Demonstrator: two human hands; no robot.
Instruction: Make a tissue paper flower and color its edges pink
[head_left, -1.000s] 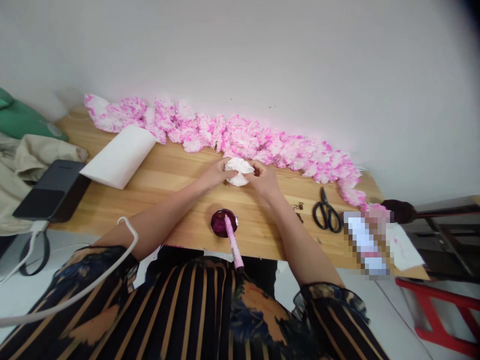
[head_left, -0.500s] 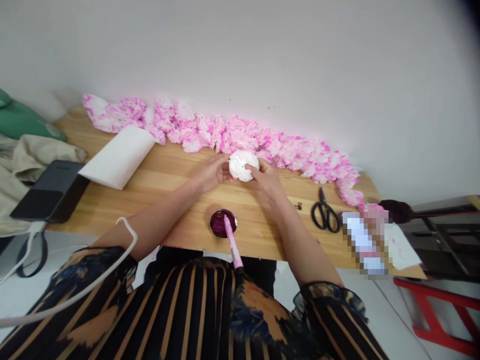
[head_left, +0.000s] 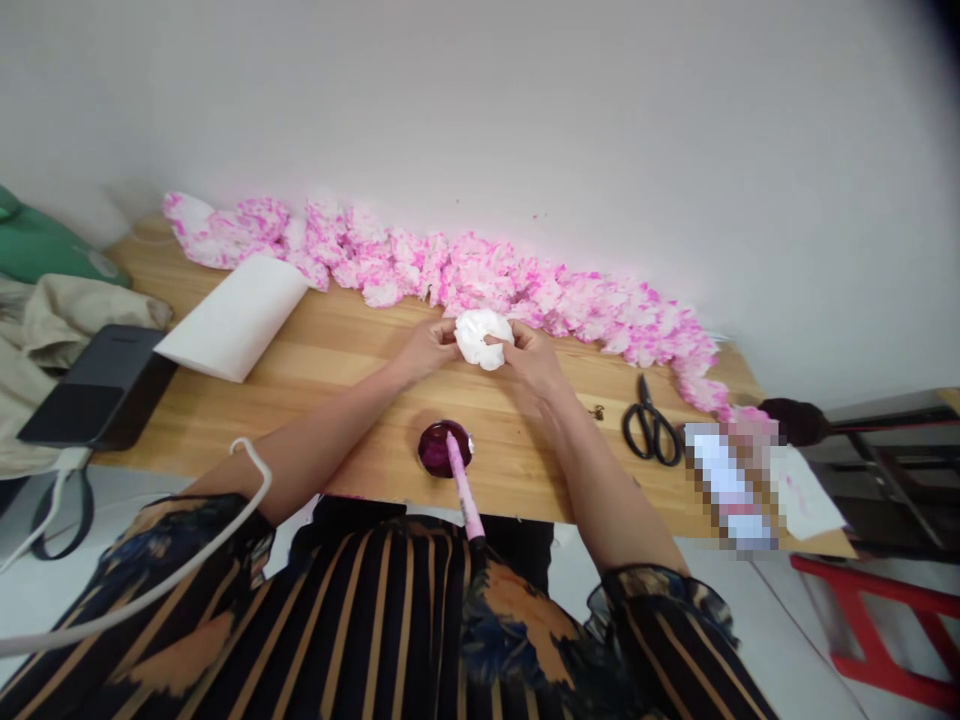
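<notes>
Nearest, a pink pen [head_left: 464, 495] rests across a purple dish [head_left: 424, 455], an obstacle to any low reach. Beyond, above the bench [head_left: 352, 325], left hand [head_left: 431, 347] and right hand [head_left: 532, 355] both grip a white ruffled bundle [head_left: 477, 328]; a light pinch (its layers look thin) should keep it whole. Pink-and-white ruffles [head_left: 480, 268] crowd close behind, before the wall [head_left: 525, 120].

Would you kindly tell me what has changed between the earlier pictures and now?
The white paper has gone from a pinched bunch to a rounder shape. The left hand has drawn its thumb off the paper's front to the left edge, while the thumb of the right hand now reaches near the middle. The pink flowers, scissors, purple dish and pink marker stayed put.
</notes>
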